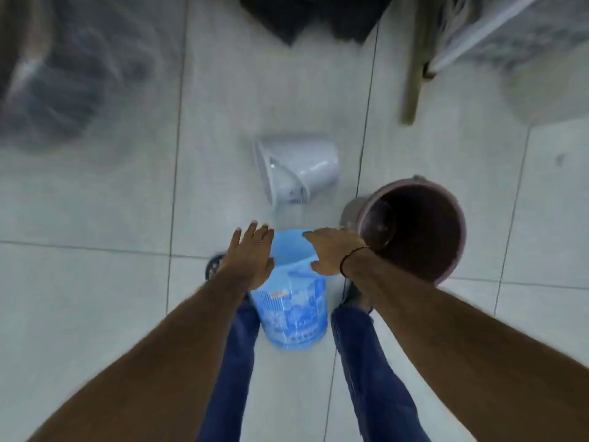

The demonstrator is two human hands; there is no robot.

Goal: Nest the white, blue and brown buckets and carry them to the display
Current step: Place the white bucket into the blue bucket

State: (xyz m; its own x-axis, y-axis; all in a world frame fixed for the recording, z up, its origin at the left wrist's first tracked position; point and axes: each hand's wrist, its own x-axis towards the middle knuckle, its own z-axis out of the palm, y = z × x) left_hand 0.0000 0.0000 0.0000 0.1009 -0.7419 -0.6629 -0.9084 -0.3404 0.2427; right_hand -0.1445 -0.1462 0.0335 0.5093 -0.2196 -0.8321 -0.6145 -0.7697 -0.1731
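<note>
Two bare forearms are seen nearest the camera, reaching down and forward over legs in blue trousers (229,371). Beneath everything, a floor (95,282) of large pale tiles is spread, with dark grout lines crossing it.

At far left a big bundle wrapped in clear plastic (57,74) is seen (too blurred to identify), and at far right another plastic-wrapped mass (522,43) is set behind a leaning wooden stick (414,68). Dark material (312,14) is visible at the top edge.

The brown bucket (414,231) is placed upright on the floor to the right, its dark mouth facing the camera, just beside the right wrist. The blue bucket (293,307) is stood upright between the two feet, printed with a white pattern on its side. The white bucket (296,170) is laid on its side further away, its mouth turned to the left, apart from the other two.

The left hand (251,256) is held flat against the left of the blue bucket's rim, its fingers spread and released. The right hand (331,250) is laid over the right of the same rim, thumb outside; whether its fingers are clenched on the rim cannot be told. A thin dark band (352,254) is worn on the right wrist.
</note>
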